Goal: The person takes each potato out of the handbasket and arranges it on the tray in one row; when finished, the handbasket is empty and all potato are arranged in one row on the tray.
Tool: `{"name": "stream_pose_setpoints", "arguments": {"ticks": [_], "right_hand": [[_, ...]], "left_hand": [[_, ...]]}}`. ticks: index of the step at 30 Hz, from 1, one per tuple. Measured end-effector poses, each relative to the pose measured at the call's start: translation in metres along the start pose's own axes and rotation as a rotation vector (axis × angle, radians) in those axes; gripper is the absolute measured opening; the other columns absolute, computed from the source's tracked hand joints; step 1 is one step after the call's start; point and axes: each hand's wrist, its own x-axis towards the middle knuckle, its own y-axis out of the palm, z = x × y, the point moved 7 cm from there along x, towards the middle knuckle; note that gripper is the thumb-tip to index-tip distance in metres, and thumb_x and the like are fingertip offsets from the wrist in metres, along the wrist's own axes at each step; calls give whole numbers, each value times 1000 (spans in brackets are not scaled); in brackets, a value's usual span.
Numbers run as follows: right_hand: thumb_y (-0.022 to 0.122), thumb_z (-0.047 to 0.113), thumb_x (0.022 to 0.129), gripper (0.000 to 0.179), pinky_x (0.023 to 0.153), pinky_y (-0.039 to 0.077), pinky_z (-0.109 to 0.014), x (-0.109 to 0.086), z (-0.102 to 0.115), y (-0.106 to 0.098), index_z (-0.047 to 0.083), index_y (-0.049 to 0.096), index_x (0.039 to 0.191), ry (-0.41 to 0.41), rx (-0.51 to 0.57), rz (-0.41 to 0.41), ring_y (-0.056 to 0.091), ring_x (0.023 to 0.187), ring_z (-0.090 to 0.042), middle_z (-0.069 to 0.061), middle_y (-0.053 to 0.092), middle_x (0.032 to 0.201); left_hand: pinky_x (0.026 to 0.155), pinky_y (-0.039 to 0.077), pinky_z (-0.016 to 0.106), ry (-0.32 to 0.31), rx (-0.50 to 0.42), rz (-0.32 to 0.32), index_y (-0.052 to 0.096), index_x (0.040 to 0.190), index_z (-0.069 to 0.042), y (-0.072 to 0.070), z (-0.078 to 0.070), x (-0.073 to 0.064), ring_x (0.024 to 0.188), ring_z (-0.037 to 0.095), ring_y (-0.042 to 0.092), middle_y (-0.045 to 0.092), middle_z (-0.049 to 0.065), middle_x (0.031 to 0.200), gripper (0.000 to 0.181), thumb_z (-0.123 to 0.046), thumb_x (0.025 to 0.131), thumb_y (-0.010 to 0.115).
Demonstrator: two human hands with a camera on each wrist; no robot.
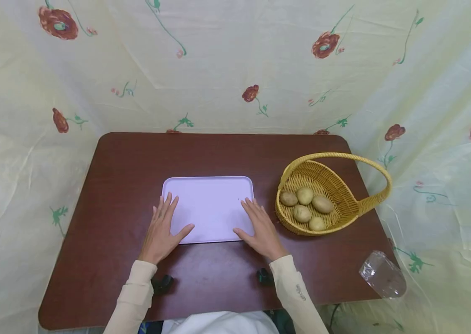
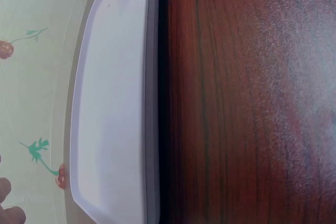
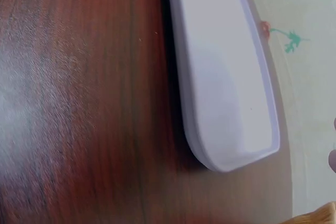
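A shallow lilac tray lies on the brown table, its rim low and its corners rounded. My left hand, fingers spread and straight, is over the tray's left edge in the head view. On the opposite side my right hand overlaps the right edge with its fingers extended too. Neither hand grips anything. In the left wrist view only a few fingertips show at the lower left, beside the tray. The right wrist view shows the tray's rounded near corner on the wood.
Right of the tray stands a yellow wicker basket with a tall arched handle, holding several potatoes. A clear plastic bag lies at the table's front right corner. Floral cloth hangs behind the brown table.
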Motion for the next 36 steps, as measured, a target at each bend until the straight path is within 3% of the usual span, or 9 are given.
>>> {"name": "stream_pose_setpoints", "arguments": {"ticks": [5, 9, 13, 19, 27, 36], "right_hand": [[64, 50, 87, 76, 117, 20, -47, -2, -4, -8, 13, 37, 148, -3, -19, -26, 24, 144, -25, -10, 37, 152], [64, 49, 88, 75, 115, 23, -49, -4, -9, -26, 14, 36, 149, 18, -25, -64, 25, 144, -27, -11, 36, 152], [67, 44, 88, 75, 115, 22, -50, -10, -23, -58, 14, 35, 149, 92, -14, -122, 22, 145, -29, -8, 32, 155], [69, 41, 87, 78, 117, 15, -51, -25, -68, -113, 13, 32, 150, 197, -54, -201, 19, 145, -33, -8, 26, 157], [67, 46, 87, 86, 117, 6, -55, -25, -126, -159, 12, 23, 153, 288, -189, -145, 7, 146, -36, -15, 15, 159], [68, 48, 85, 88, 113, 5, -63, -4, -157, -177, 11, 26, 152, 264, -266, 20, 5, 146, -39, -15, 14, 159]], "left_hand": [[117, 6, 55, 16, 4, -4, 24, 153, -21, 0, -2, 2, 148, 28, 5, 17, 10, 160, 91, -54, 81, 68], [118, 4, 54, 24, 2, -6, 26, 153, -18, -3, -4, 5, 148, 29, 4, 15, 8, 160, 91, -54, 81, 68], [117, 5, 54, 26, 8, -12, 28, 152, -14, -7, -5, 8, 148, 29, 4, 14, 8, 160, 90, -53, 81, 68], [118, 3, 51, 7, 18, -5, 26, 153, -16, -9, -4, 8, 148, 30, 4, 14, 9, 160, 91, -54, 81, 68], [118, 5, 52, -6, 24, -8, 24, 153, -18, -11, 0, 7, 148, 29, 4, 12, 5, 161, 91, -54, 81, 68], [118, 5, 53, -14, 21, -7, 24, 153, -20, -12, 1, 7, 148, 28, 3, 10, 4, 161, 91, -55, 81, 67]]}}
